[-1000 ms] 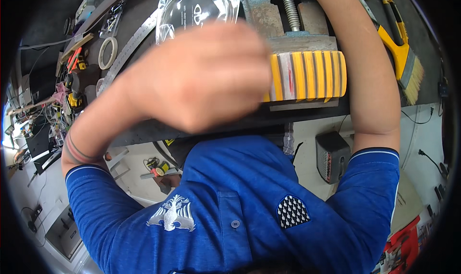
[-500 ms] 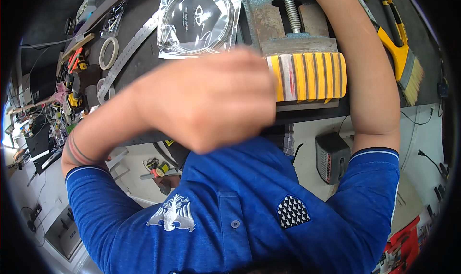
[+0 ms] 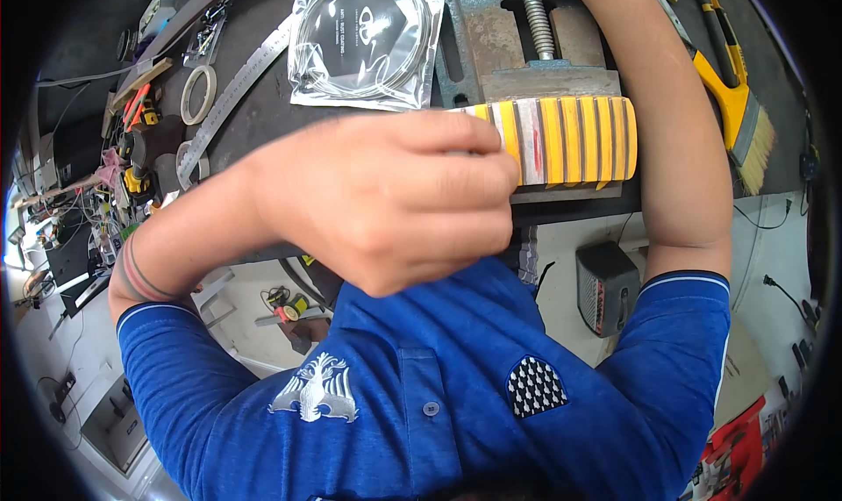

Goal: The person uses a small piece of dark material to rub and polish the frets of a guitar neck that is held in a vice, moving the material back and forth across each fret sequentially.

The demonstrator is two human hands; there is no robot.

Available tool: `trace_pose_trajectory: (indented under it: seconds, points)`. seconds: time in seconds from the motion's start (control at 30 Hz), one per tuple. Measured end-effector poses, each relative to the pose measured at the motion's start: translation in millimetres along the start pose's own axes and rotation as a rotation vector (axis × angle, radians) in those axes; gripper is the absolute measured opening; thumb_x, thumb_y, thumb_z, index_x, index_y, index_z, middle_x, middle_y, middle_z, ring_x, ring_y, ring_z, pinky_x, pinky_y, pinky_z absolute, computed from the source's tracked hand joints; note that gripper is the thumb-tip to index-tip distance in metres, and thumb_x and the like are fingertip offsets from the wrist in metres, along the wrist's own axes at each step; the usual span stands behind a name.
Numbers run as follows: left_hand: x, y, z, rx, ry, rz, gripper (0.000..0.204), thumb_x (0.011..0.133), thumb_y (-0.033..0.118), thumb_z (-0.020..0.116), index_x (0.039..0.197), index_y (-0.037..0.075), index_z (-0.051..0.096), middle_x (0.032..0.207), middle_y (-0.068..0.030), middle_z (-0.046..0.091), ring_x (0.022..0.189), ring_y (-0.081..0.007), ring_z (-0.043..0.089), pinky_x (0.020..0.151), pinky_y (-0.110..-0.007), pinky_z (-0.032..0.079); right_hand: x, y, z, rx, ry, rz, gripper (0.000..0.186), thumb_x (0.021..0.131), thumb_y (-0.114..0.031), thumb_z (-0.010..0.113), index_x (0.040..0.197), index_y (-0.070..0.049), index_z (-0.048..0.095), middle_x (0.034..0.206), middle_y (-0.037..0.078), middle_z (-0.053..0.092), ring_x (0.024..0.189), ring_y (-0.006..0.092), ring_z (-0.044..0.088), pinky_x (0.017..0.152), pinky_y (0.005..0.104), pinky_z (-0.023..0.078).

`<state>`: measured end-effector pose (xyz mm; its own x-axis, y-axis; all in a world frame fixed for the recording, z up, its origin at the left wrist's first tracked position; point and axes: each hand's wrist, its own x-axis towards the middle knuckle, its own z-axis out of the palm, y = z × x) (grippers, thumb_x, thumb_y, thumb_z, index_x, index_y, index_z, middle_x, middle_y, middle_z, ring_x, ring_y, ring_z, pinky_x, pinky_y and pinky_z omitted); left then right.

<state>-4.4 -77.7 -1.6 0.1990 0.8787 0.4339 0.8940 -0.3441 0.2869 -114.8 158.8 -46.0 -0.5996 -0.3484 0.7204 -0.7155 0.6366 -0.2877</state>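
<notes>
My left hand (image 3: 403, 203) is closed in a fist, its fingers curled under, over the left end of a yellow-and-grey striped block (image 3: 579, 141). Whatever the fingers hold, if anything, is hidden beneath them. The block has a curved row of upright ribs, one pale with a red mark, and sits at the front jaw of a bench vise (image 3: 500, 40). Whether my hand touches the block, I cannot tell. My right forearm (image 3: 684, 150) reaches along the right side of the vise toward the far edge of the view, where my right hand is cut off.
A clear packet of coiled wire (image 3: 364, 40) lies left of the vise, beside a steel ruler (image 3: 237, 97) and a tape roll (image 3: 199, 95). A yellow-handled brush (image 3: 737, 106) lies right of my forearm. Tools and cables crowd the far left; a dark box (image 3: 608, 289) stands on the floor.
My left hand has shifted slightly toward me and to the right, and looks less blurred. More of the block's far left edge shows. My right forearm is nearly unchanged.
</notes>
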Motion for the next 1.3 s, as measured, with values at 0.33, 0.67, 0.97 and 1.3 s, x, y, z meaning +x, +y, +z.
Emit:
trace_pose_trajectory:
  seconds: [0.33, 0.67, 0.97, 1.3]
  points:
    - [-5.0, -22.7, -7.6, 0.188, 0.055, 0.043, 0.031, 0.070, 0.013, 0.078, 0.094, -0.006, 0.076, 0.099, -0.0162, 0.070, 0.096, -0.0374, 0.074, 0.081, -0.046, 0.063, 2.2, -3.5, -0.6, -0.019, -0.004, 0.025, 0.029, 0.100, -0.024, 0.071, 0.090, 0.003, 0.073, 0.088, 0.022, 0.074, 0.087, 0.0429, 0.072, 0.081, 0.0512, 0.057]
    - [-0.9, 2.1, 14.1, 0.150, 0.113, 0.058, 0.029, 0.069, 0.013, 0.076, 0.092, -0.005, 0.076, 0.098, -0.0154, 0.070, 0.095, -0.0350, 0.075, 0.083, -0.046, 0.064, -0.4, -1.1, -0.5, -0.007, -0.014, 0.013, 0.029, 0.100, -0.024, 0.070, 0.091, 0.003, 0.073, 0.091, 0.022, 0.076, 0.089, 0.0425, 0.073, 0.082, 0.0513, 0.058]
    - [-4.0, -3.2, 7.4, 0.129, 0.056, 0.057, 0.033, 0.068, 0.009, 0.076, 0.096, -0.008, 0.079, 0.099, -0.0171, 0.075, 0.094, -0.0365, 0.077, 0.081, -0.044, 0.065, 0.8, -1.8, 0.1, -0.032, -0.020, 0.009, 0.029, 0.100, -0.024, 0.070, 0.090, 0.003, 0.072, 0.091, 0.022, 0.076, 0.090, 0.0426, 0.073, 0.082, 0.0511, 0.058]
    - [-4.2, -11.7, -5.8, 0.059, 0.012, 0.016, 0.029, 0.075, 0.011, 0.080, 0.097, -0.007, 0.079, 0.106, -0.0201, 0.076, 0.099, -0.0392, 0.077, 0.083, -0.050, 0.065, -1.4, -0.9, 0.9, -0.007, -0.010, 0.016, 0.029, 0.100, -0.024, 0.071, 0.090, 0.003, 0.073, 0.091, 0.024, 0.075, 0.087, 0.0430, 0.073, 0.082, 0.0513, 0.057]
